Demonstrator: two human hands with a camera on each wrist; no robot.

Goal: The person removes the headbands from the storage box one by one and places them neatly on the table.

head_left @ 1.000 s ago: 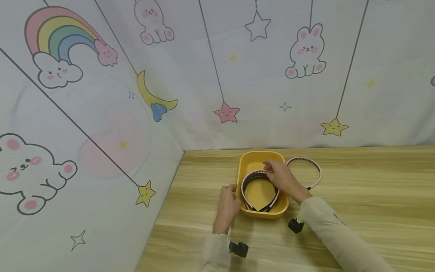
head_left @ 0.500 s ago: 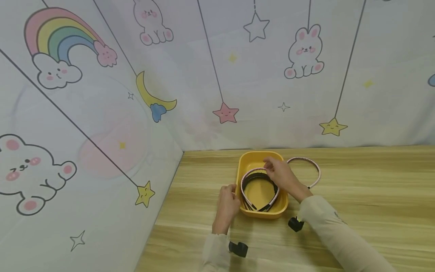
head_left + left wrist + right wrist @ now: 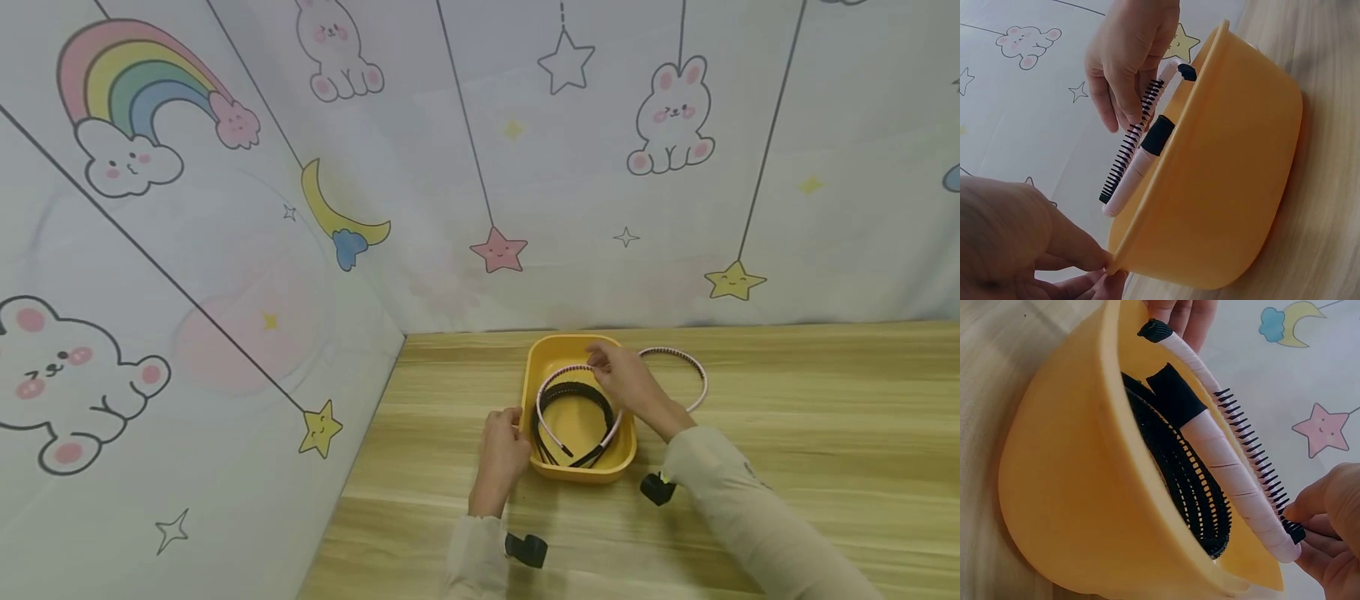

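My right hand (image 3: pixel 626 379) pinches a pink headband (image 3: pixel 1235 475) with black teeth and black end tips at its top curve. In the right wrist view this headband rises above the rim of a yellow basin (image 3: pixel 1072 481). Several black headbands (image 3: pixel 1179 465) lie inside the basin, below the pink one. With thumb and fingers, my left hand (image 3: pixel 504 454) grips the basin's left rim, as the left wrist view shows close up (image 3: pixel 1029 244).
A second pink headband (image 3: pixel 705 379) lies on the wooden table (image 3: pixel 810 433) just right of the basin, partly behind the right forearm. Behind and to the left stand cartoon-printed cloth walls (image 3: pixel 570 183).
The right hand has raised the pink headband slightly, and it now stands apart from the black ones. The left hand stays on the basin's rim.
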